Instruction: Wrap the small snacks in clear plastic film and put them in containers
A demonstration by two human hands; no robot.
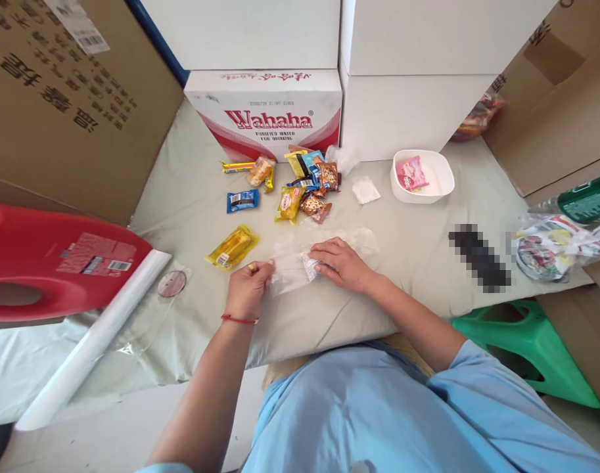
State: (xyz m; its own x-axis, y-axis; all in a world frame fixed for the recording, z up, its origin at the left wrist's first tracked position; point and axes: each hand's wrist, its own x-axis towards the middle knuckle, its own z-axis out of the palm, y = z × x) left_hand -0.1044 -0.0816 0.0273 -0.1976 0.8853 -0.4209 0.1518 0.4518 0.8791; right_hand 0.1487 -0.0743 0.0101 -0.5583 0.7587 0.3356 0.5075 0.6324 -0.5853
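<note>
A sheet of clear plastic film (286, 253) lies on the cloth-covered table in front of me. My left hand (252, 287) is closed, pinching the film's left edge between thumb and forefinger. On top of the film rests a small white packet with printed text (310, 267). My right hand (340, 264) covers most of this packet, its fingers bent over it and pressing it to the film. Just beyond my left hand lies a yellow snack packet (232, 247). Farther back, a heap of wrapped snacks (307, 180) includes brown cookie packs, and a blue-wrapped bar (242, 201) lies beside it.
A white tub (445, 187) holds a pink packet; a small white wrapped piece (365, 190) lies left of it. A Wahaha carton (265, 108) stands behind. A film roll (92, 341) and red jug (58, 263) are left; a green stool (541, 355) is right.
</note>
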